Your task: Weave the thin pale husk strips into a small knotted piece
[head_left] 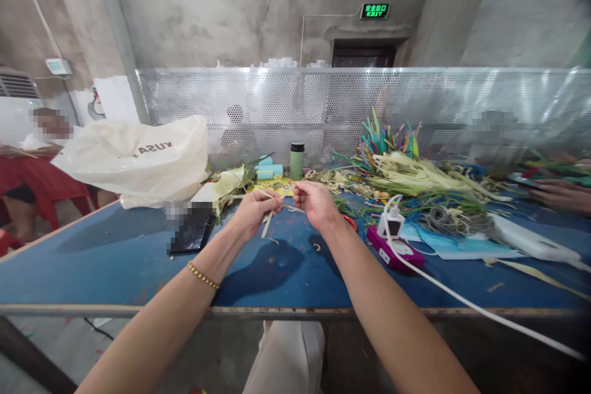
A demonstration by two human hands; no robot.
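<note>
Above the blue table, my left hand [256, 214] pinches narrow pale strips that look like dried husk. One strip [266, 226] hangs down below its fingers and another sticks out to the left. My right hand [317, 203] is beside it at a small distance, its fingers curled closed with the fingertips toward the left hand. A thin pale piece shows just under those fingers, but whether they grip it is too small to tell. Behind both hands, husk scraps lie on a yellow sheet near a green bottle [296, 162] with a black cap.
On the left are a white bag [138, 154] and a dark flat device [191, 231]. Right of my hands sit a purple power strip [394, 252] with a white charger and cable, husk bundles [415, 175], coloured stems and cords. A perforated metal screen [184, 92] stands behind. Other people are nearby.
</note>
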